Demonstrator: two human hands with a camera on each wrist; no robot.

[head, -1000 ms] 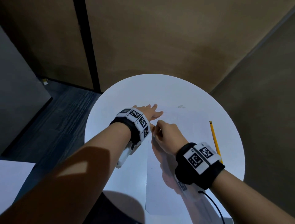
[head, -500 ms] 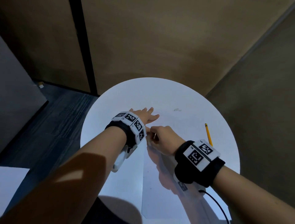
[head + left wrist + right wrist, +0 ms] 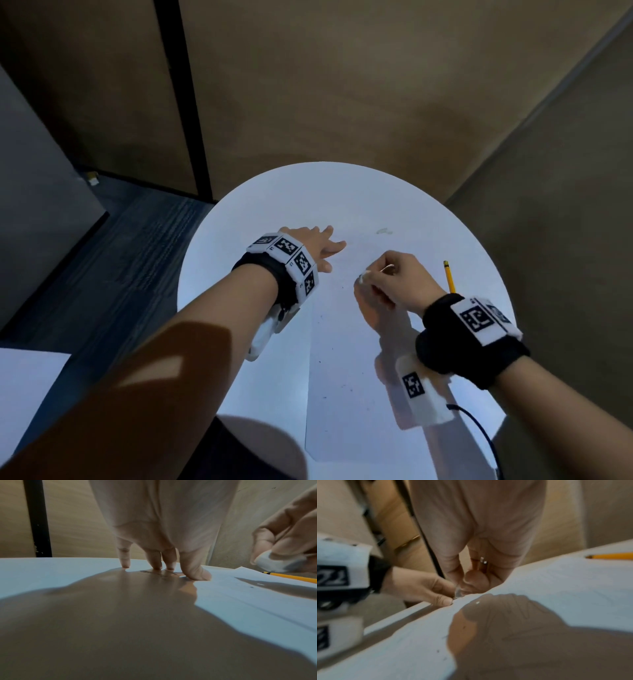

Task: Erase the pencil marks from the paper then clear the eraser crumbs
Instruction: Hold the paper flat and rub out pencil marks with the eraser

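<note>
The right wrist view is blurred. The right hand (image 3: pixel 397 277) hides most of the eraser (image 3: pixel 362 278). The pencil's (image 3: pixel 449 277) lower end is hidden behind the wrist band (image 3: pixel 479 317).

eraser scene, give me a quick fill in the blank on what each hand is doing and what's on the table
1. The right hand pinches a white ____.
2. The left hand presses its straight fingers down on the ____.
3. The yellow ____ lies on the round table, beyond the right wrist.
4. The eraser is held just ____ the paper, not touching it.

Missing words: eraser; paper; pencil; above
</note>
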